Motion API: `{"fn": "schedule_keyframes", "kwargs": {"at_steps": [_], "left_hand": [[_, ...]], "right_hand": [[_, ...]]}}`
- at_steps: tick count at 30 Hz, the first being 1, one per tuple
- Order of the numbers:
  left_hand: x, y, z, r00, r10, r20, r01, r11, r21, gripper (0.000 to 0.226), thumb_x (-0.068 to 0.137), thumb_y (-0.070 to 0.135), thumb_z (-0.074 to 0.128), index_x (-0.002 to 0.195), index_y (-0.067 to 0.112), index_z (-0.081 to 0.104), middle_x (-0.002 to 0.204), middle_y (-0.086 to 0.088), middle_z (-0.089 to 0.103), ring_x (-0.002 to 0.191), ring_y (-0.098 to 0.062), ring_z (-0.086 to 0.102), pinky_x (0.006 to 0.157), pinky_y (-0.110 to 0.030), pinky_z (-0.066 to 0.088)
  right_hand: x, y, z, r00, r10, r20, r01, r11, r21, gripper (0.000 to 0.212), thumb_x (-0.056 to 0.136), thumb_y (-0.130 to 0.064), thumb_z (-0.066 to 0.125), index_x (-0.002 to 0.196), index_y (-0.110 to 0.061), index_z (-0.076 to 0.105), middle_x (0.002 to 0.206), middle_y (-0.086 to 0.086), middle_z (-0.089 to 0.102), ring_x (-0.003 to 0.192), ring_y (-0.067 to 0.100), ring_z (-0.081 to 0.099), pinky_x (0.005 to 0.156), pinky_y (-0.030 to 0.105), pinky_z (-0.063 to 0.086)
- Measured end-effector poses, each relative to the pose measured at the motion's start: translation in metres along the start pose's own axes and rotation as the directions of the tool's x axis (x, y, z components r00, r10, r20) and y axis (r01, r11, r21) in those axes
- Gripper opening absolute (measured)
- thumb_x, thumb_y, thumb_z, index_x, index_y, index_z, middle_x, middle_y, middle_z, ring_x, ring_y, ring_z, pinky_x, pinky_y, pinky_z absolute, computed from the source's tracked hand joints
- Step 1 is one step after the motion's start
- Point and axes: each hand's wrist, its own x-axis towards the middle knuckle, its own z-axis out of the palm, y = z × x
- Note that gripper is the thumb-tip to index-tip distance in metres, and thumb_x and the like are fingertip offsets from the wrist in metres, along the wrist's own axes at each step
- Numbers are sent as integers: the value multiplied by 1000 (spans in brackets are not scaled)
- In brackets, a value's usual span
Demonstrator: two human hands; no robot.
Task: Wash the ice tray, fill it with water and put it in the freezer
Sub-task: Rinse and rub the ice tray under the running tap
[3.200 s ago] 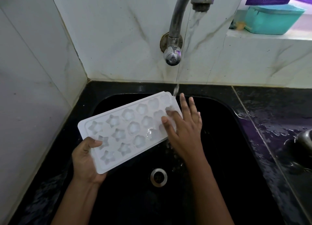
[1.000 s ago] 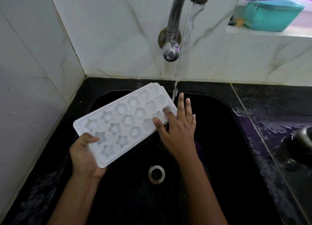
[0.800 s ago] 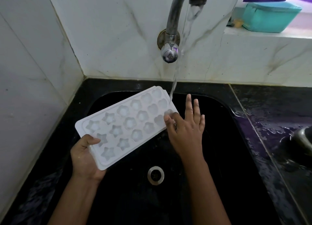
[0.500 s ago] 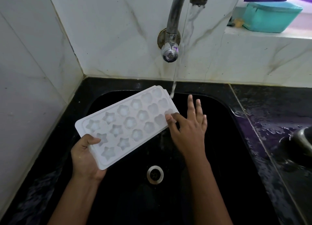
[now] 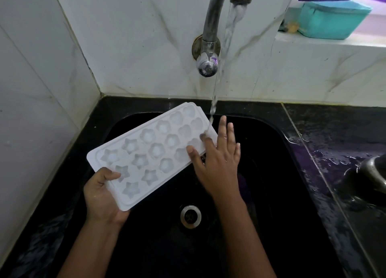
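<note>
The tray (image 5: 154, 154) is held over the black sink (image 5: 277, 135), slanted, its near left end low and its far right end up under the stream (image 5: 214, 102) from the tap (image 5: 211, 27). The water lands at the tray's far right corner, right beside the fingertips.

The left hand (image 5: 102, 196) is closed on the near left corner, thumb on top of the rim. The right hand (image 5: 217, 158) lies flat and spread, thumb and forefinger on the right-end cells, the other fingers past the edge over the basin.

Against half a second ago, the thumb has slid a little left, further onto the tray, so the rubbing goes on cell by cell. Over the last three seconds the tray has kept nearly the same tilt and place, with only small shifts, and the left grip has not changed; the hand has worked only the right end.

By this, the task is likely in its washing step. The star cells on the left look untouched by the hand, and filling has not begun.

A teal box (image 5: 334, 19) sits on the far right ledge.
</note>
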Motion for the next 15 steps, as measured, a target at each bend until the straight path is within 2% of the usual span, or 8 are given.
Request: {"fn": "schedule_keyframes", "kwargs": {"at_steps": [3, 6, 9, 12, 13, 15], "left_hand": [[0, 4, -2, 999, 47, -15, -47, 999, 6, 94, 31, 25, 73, 123, 11, 61, 117, -13, 65, 99, -33, 67, 82, -46, 56], [0, 2, -2, 1000, 9, -17, -9, 1000, 25, 98, 29, 25, 75, 125, 9, 59, 117, -14, 64, 100, -34, 66, 81, -46, 56], [0, -2, -2, 999, -28, -15, 28, 999, 33, 104, 27, 25, 76, 129, 8, 57, 118, -15, 63, 100, -35, 65, 79, -45, 57], [1, -2, -5, 1000, 12, -28, -12, 1000, 5, 89, 27, 24, 75, 115, 11, 67, 113, -13, 67, 96, -33, 68, 79, -46, 57], [2, -2, -6, 999, 22, -31, -22, 1000, -1, 82, 28, 24, 74, 109, 12, 70, 112, -13, 68, 95, -32, 69, 79, -47, 56], [1, -1, -5, 1000, 15, -22, -16, 1000, -11, 65, 35, 22, 69, 99, 14, 76, 108, -12, 70, 92, -32, 70, 77, -46, 58]], "right_hand": [[3, 7, -4, 998, -33, 46, 31, 999, 44, 69, 81, -70, 17, 128, -35, 53, 159, -7, -9, 140, 4, -24, 114, 41, -7], [4, 14, -8, 999, 38, -34, -38, 999, 17, 62, 84, -67, 17, 109, -33, 62, 160, -5, -4, 144, 10, -16, 115, 43, -5], [2, 6, -2, 997, 41, -68, -40, 999, 26, 58, 85, -66, 21, 110, -28, 59, 160, -3, -7, 144, 11, -17, 113, 43, -6], [3, 3, -2, 998, -26, 51, 23, 998, 60, 71, 81, -71, 18, 125, -28, 54, 160, -6, -7, 139, 3, -22, 113, 40, -6], [4, 6, -5, 996, -34, 79, 28, 997, 78, 71, 81, -73, 19, 125, -29, 55, 160, -7, -4, 139, 1, -21, 113, 40, -6], [6, 13, -13, 996, 21, 88, -32, 992, 122, 59, 87, -70, 31, 115, -29, 63, 160, -8, 2, 142, 3, -14, 114, 41, -4]]}}
